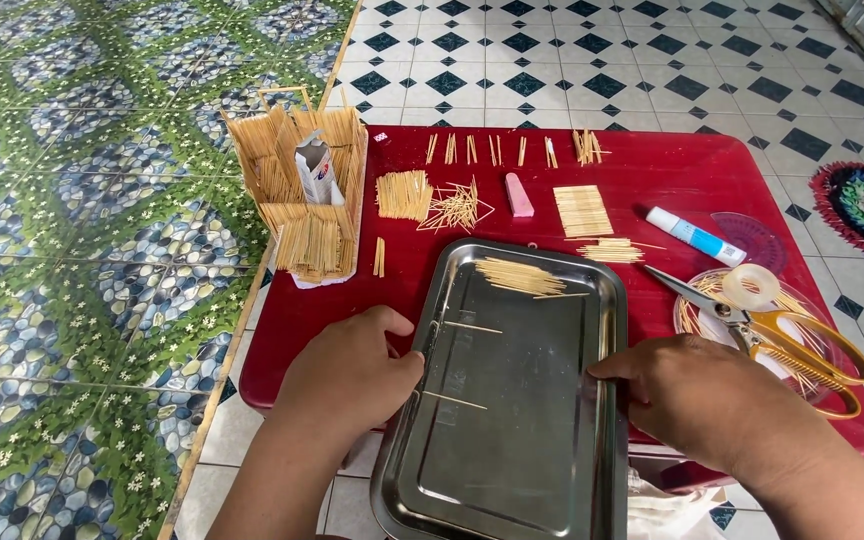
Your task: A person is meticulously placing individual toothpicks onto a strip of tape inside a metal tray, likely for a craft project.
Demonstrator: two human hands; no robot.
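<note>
A rectangular steel tray [512,440] lies on a low red table [652,170], its near end hanging over the table's front edge. My left hand [352,375] grips the tray's left rim and my right hand [697,395] grips its right rim. Inside the tray a small bundle of thin wooden sticks [520,276] rests near the far end, and two single sticks [455,400] lie nearer to me.
A stick-built model [304,190] with a small carton in it stands at the table's left back. Piles of sticks [404,194], a pink eraser [519,196], a glue stick [696,236], yellow-handled scissors [782,335] and a tape roll [750,287] lie around. The floor is tiled.
</note>
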